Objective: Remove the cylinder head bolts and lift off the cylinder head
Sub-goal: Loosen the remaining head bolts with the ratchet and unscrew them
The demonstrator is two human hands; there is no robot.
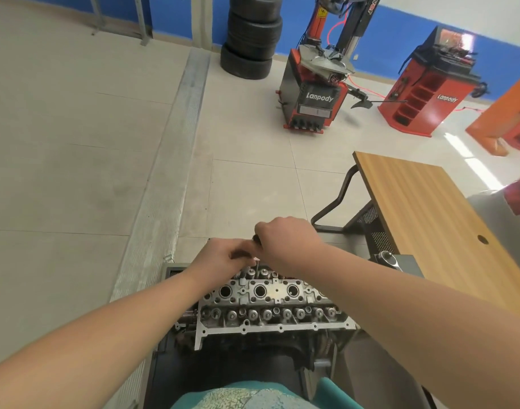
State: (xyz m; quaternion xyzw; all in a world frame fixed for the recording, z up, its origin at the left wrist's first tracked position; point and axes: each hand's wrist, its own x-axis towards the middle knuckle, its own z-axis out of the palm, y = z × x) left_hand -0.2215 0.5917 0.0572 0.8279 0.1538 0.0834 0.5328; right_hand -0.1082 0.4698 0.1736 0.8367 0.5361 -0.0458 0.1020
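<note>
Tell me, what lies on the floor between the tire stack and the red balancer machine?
In the head view, a red-and-black Lanpody tire changer stands between the tire stack and the red balancer machine, on pale floor tiles.

1. Only one view is given, taken from a wide-angle camera worn on the head of the person.
2. The camera is directed forward and down, so the cylinder head [267, 302] is seen from above, close, in the lower middle of the frame.
3. Both forearms are seen entering from the bottom corners, and the hands, left hand [223, 258] and right hand [285, 237], are met just above the far edge of the cylinder head.
4. Straight lines near the borders are bent by the lens.
5. Farther away, the tiled floor [76, 128], the wooden bench [430, 219] at the right and the blue wall [400, 33] at the top are included.
</note>
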